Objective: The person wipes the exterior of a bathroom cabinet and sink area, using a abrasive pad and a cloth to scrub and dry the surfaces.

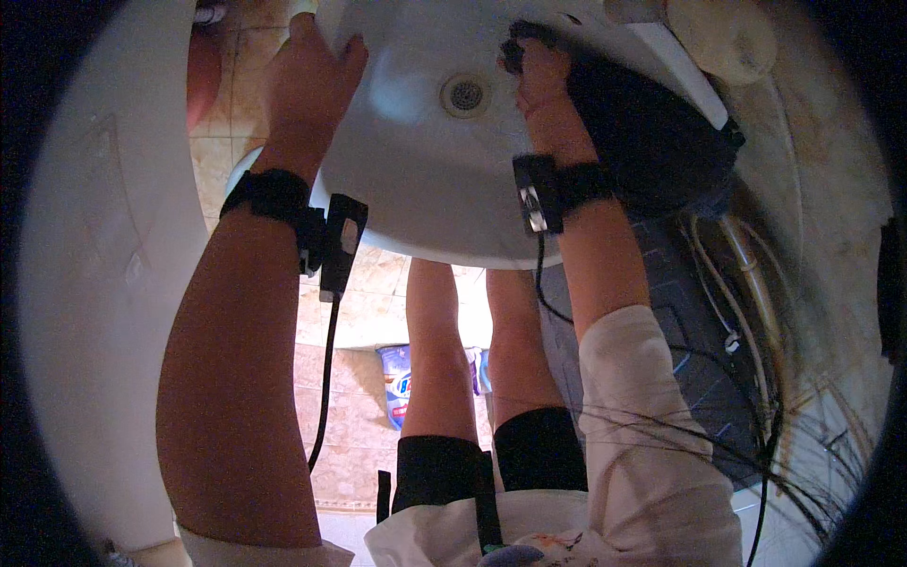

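A white washbasin point(406, 170) with a round drain strainer point(464, 94) lies in front of me. My left hand point(312, 85) is over its left rim, thumb and forefinger apart; the other fingers are hard to see. Something small and pale shows by the forefinger at the top edge, too cut off to name. My right hand point(543, 80) is closed on a dark bunch of black cloth point(652, 142) inside the basin's right side. The rest of the cloth hangs over the right rim in a large dark mass. Each wrist wears a black strap with a small cabled box.
A white wall-like surface point(104, 283) runs along the left. Hoses and a pipe point(746, 265) stand at the right, beside a dark grey panel point(652, 283). A blue and purple packet point(395, 378) lies on the tiled floor by my legs. Black cables trail from both wrists.
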`<state>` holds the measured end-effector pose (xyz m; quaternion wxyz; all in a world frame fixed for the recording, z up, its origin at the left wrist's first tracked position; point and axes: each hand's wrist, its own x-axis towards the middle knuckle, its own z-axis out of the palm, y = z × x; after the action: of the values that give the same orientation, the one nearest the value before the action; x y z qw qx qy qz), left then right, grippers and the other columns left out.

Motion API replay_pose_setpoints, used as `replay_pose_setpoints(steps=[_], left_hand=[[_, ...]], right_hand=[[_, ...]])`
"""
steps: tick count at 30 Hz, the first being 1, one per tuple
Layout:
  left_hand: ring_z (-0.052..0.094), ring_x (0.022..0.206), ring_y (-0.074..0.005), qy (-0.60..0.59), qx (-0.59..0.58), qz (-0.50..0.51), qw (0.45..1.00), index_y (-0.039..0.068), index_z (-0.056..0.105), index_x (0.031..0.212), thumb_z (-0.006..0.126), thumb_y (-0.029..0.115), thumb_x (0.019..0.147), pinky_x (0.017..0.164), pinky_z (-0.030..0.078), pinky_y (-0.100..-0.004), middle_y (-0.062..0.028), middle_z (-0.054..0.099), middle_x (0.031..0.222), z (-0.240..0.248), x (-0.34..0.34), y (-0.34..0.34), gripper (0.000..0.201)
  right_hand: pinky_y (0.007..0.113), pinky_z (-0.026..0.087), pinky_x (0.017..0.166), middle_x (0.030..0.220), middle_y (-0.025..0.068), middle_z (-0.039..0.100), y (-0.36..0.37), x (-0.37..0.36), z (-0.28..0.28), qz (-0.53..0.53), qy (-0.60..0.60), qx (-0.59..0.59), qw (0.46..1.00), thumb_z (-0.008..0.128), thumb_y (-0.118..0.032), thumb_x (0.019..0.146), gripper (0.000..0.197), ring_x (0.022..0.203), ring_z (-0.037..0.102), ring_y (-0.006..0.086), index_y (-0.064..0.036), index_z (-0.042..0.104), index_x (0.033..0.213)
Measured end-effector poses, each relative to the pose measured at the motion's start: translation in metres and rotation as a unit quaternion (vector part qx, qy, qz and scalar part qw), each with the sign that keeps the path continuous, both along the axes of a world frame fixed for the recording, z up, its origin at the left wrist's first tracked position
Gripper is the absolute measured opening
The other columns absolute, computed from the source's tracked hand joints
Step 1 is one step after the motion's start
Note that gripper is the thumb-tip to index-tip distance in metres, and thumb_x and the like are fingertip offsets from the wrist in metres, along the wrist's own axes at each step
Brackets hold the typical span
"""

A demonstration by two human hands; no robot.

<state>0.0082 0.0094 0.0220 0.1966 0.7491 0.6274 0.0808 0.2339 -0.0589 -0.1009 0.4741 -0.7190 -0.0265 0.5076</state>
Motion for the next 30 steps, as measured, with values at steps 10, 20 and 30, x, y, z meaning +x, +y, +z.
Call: replay_pose_setpoints(steps=[10,20,30], left_hand=[[0.061,0.076,-0.0394,0.048,-0.033,-0.019,0.998,-0.001,0.043,0.097,0.059,0.039,0.077,0.068,0.051,-0.0454,-0.0254,0.061,0.08,-0.011,-0.006,0.001,0.048],[0.062,0.077,-0.0395,0.07,-0.027,-0.024,0.997,-0.001,0.044,0.097,0.06,0.04,0.076,0.07,0.05,-0.0463,-0.0253,0.061,0.082,-0.007,-0.014,0.004,0.049],[0.054,0.099,-0.0361,0.035,-0.042,0.001,0.999,0.005,0.044,0.12,0.066,0.026,0.071,0.085,0.043,-0.0427,-0.0203,0.055,0.109,0.011,-0.003,0.003,0.057]], right_hand=[[0.037,0.057,0.067,0.105,0.0132,0.052,-0.061,-0.03,0.046,0.049,0.158,-0.137,0.977,0.063,-0.012,0.077,0.041,0.092,0.056,0.0279,-0.0008,0.046,0.113],[0.036,0.054,0.067,0.108,0.0132,0.052,-0.043,-0.011,-0.088,-0.181,0.186,0.08,0.962,0.053,-0.008,0.082,0.033,0.089,0.057,0.0305,-0.0039,0.047,0.114],[0.042,0.052,0.061,0.117,0.0081,0.048,-0.014,-0.041,-0.048,-0.109,0.073,0.072,0.989,0.062,-0.013,0.079,0.051,0.095,0.053,0.0327,-0.0124,0.039,0.123]])
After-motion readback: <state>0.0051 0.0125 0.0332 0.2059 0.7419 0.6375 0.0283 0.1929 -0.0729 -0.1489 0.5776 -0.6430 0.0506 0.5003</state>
